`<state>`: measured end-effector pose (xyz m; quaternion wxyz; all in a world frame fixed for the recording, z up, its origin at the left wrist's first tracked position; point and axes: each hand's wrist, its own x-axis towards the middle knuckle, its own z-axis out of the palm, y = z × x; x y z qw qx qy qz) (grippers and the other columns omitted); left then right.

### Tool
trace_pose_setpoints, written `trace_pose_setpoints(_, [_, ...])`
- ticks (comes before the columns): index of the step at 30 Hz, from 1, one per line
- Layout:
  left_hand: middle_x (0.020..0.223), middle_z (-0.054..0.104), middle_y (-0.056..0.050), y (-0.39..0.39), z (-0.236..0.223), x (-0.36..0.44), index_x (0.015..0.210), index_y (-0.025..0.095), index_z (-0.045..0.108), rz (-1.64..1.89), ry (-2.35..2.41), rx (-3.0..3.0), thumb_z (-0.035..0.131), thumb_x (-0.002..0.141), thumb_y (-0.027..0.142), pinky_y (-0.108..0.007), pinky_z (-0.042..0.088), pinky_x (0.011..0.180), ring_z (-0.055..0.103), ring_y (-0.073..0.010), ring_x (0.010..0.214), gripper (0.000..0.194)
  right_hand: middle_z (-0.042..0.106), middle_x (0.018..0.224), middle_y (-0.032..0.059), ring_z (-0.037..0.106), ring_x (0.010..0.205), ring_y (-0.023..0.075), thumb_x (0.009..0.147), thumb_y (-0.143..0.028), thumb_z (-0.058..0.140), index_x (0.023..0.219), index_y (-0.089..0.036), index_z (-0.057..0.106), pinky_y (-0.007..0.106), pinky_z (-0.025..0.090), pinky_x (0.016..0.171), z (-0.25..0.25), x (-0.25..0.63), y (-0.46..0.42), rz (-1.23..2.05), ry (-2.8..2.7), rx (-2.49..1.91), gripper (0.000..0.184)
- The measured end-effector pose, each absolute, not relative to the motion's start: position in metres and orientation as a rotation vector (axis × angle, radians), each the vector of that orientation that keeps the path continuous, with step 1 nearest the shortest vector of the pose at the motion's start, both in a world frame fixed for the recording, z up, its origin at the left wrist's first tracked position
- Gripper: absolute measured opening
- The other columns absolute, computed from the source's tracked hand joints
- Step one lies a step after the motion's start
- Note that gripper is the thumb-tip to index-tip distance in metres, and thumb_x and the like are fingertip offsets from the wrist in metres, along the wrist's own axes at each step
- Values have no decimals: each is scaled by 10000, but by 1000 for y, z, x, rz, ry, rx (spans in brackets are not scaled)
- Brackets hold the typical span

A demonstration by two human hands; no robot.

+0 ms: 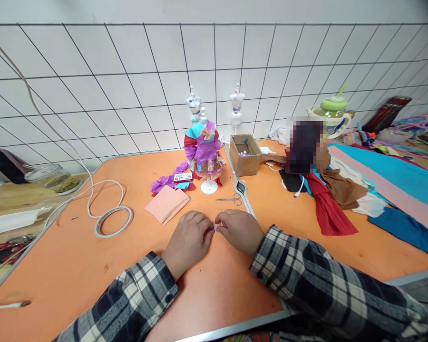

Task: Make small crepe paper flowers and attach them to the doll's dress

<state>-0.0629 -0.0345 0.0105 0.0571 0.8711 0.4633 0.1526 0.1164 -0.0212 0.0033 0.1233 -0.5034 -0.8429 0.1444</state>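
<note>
Between my fingertips, low over the orange table, is a small pale pink piece of paper or cloth (217, 227). My left hand (191, 237) pinches it from one side and my right hand (240, 230) from the other; both are closed. Much of the piece is hidden by the fingers. Small scissors (230, 199) lie just beyond my right hand. A folded peach-pink sheet (168, 204) rests beyond my left hand. Farther back, a miniature dress form wears a purple, red and blue ruffled dress (204, 147) with fan-shaped trims, on a round white base (209, 186).
A cardboard box (245, 159) and two bare white mini dress forms (237, 107) stand near the tiled wall. On the left lies a tape roll (113, 222) beside a white cable (92, 190). Crumpled red paper or cloth (330, 209) and coloured sheets (395, 175) spread on the right.
</note>
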Motion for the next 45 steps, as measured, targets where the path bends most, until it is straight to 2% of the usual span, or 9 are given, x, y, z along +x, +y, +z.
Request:
trace_pose_setpoints(9, [871, 627, -71, -34, 10, -65, 887, 171, 631, 471, 1399, 2661, 493, 894, 213, -398, 437, 824, 540, -227, 884, 144, 652, 851, 9, 593, 807, 160, 928, -310, 512, 914, -244, 686, 263, 348, 642, 4, 115, -21, 391, -2520, -1470, 186])
trace_pose_setpoints(17, [831, 620, -64, -33, 11, -64, 817, 177, 641, 444, 1393, 2685, 520, 860, 188, -400, 442, 813, 545, -230, 856, 130, 644, 883, 33, 597, 821, 168, 948, -376, 467, 941, -234, 685, 262, 369, 643, 10, 116, -26, 321, -2630, -1439, 260])
trace_pose_setpoints(22, [840, 633, -66, -31, 11, -68, 816, 172, 640, 450, 1373, 2630, 499, 888, 208, -399, 443, 820, 548, -225, 864, 163, 638, 886, 39, 599, 798, 166, 966, -305, 416, 912, -205, 663, 267, 368, 626, 8, 116, -22, 214, -2692, -1378, 272])
trace_pose_setpoints(25, [1027, 641, -88, -31, 12, -75, 1010, 188, 649, 510, 1286, 2636, 524, 881, 246, -443, 408, 933, 543, -243, 1006, 189, 634, 891, 53, 597, 790, 171, 972, -279, 389, 943, -179, 645, 270, 369, 616, 8, 116, -22, 147, -2738, -1307, 276])
trace_pose_setpoints(28, [1235, 581, -101, -34, 14, -79, 1242, 217, 559, 548, 1282, 2669, 603, 833, 337, -549, 265, 1062, 454, -294, 1201, 429, 632, 912, 70, 594, 803, 176, 980, -275, 368, 1019, -164, 628, 267, 374, 614, 9, 116, -25, 124, -2758, -1241, 285])
trace_pose_setpoints(32, [1226, 601, -46, -39, 19, -76, 935, 263, 697, 515, 1385, 2718, 553, 875, 294, -605, 163, 1069, 417, -310, 1259, 159, 629, 898, 72, 589, 782, 173, 986, -274, 347, 992, -172, 625, 260, 369, 606, 9, 114, -30, 157, -2765, -1245, 297])
trace_pose_setpoints(34, [1196, 617, -32, -40, 20, -74, 814, 260, 709, 507, 1402, 2724, 550, 878, 271, -612, 163, 1053, 434, -310, 1246, 172, 627, 891, 68, 586, 764, 172, 988, -276, 336, 966, -182, 629, 259, 361, 595, 10, 114, -31, 165, -2752, -1281, 310])
trace_pose_setpoints(41, [1083, 645, -22, -41, 20, -71, 770, 290, 727, 514, 1410, 2660, 592, 829, 209, -620, 164, 1017, 491, -282, 1156, 168, 624, 858, 60, 585, 750, 176, 978, -262, 355, 947, -177, 630, 265, 342, 563, 11, 114, -33, 131, -2778, -1200, 290])
trace_pose_setpoints(45, [965, 658, -20, -40, 23, -74, 766, 282, 725, 539, 1377, 2573, 589, 816, 167, -559, 288, 957, 557, -245, 1014, 185, 644, 877, 50, 593, 785, 168, 979, -274, 378, 936, -191, 647, 262, 375, 616, 11, 116, -29, 201, -2736, -1141, 285])
